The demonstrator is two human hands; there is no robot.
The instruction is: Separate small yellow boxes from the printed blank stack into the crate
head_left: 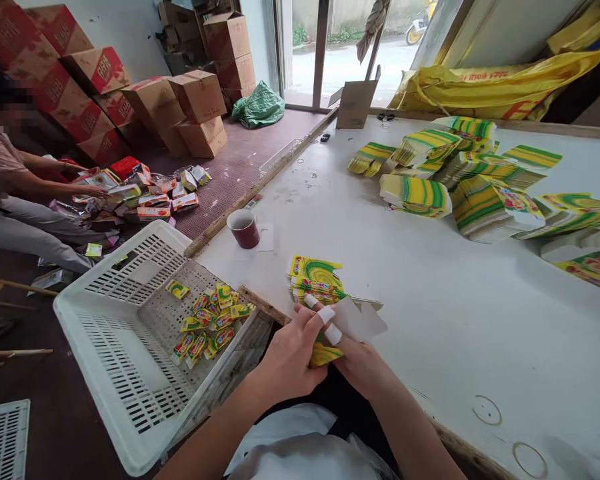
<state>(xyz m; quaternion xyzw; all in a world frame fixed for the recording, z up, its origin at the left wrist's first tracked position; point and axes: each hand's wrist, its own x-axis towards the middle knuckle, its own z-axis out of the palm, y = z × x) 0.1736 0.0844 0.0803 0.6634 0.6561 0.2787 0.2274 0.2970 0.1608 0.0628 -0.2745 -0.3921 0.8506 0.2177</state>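
Observation:
Close in front of my body, over the table's near edge, my left hand [297,350] and my right hand [357,360] meet around a small yellow and green carton [324,355]. White wraps cover several fingertips. A pale, unprinted cardboard flap [363,319] sticks out to the right above my right hand. Just beyond my fingers lies a fanned pile of flat printed cartons [317,275]. My fingers hide much of the carton that I hold.
Left of the table, a white plastic crate [105,353] holds several small yellow cartons [215,319]. A maroon mug [243,229] stands near the table's left edge. Bundles of flat cartons [415,195] cover the far right. A person [10,180] handles packets on the floor, beside stacked boxes [197,97].

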